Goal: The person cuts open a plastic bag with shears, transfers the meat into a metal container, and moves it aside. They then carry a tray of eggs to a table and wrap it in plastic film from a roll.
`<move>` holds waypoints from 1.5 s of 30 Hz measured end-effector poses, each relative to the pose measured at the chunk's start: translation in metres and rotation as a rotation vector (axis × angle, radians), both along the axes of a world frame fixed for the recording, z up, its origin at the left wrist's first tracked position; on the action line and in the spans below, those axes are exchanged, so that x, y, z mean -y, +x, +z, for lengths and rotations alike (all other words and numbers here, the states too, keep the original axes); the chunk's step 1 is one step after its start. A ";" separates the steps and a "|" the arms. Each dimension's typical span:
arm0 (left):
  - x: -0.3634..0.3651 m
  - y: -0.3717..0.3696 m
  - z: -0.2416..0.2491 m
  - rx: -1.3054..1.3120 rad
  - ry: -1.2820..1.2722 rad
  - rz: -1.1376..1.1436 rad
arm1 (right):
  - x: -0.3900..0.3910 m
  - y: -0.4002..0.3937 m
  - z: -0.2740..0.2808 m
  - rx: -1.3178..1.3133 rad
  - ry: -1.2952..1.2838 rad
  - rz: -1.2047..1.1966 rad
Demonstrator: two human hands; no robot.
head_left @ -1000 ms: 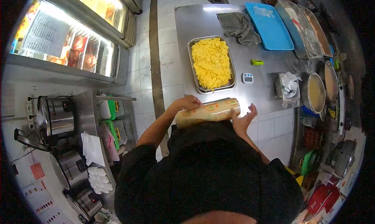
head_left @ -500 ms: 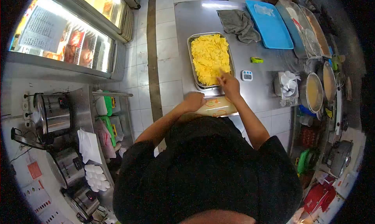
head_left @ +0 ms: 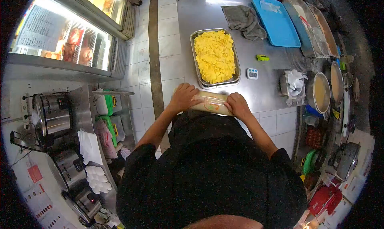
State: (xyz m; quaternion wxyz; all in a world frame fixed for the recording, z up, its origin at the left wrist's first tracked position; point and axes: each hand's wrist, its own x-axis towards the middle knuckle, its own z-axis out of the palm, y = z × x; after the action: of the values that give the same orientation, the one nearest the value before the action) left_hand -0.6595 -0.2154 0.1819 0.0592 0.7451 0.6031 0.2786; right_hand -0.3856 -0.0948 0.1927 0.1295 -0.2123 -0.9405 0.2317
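Note:
Both hands grip a thick, pale roll of cling film (head_left: pixel 212 102) with orange print, held crosswise close to my body at the near edge of the steel table. My left hand (head_left: pixel 185 97) is wrapped over its left end, and my right hand (head_left: pixel 238 106) has its fingers curled on the right end. Just beyond the roll sits a rectangular metal tray (head_left: pixel 237 71) filled with scrambled eggs (head_left: pixel 215 56). The egg surface is uncovered as far as I can see.
On the steel table (head_left: pixel 200 15) lie a white timer (head_left: pixel 252 73), a lime-green small item (head_left: pixel 262 58), a grey cloth (head_left: pixel 244 21) and a blue tray (head_left: pixel 276 23). Pots such as a round one (head_left: pixel 321 94) stand right. A lit fridge (head_left: pixel 60 37) stands left.
My right hand has come back from the eggs onto the roll's right end. My left hand has shifted slightly left and forward, and the roll now sits a little farther forward.

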 end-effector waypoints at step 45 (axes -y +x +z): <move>0.022 0.014 0.024 0.552 -0.198 0.153 | -0.002 -0.011 -0.006 0.147 0.001 -0.116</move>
State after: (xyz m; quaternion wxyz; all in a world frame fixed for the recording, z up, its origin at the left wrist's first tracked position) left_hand -0.6455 -0.2373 0.2058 0.2720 0.5841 0.6429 0.4142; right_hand -0.3961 -0.0928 0.1866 0.0734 -0.2830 -0.9336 0.2072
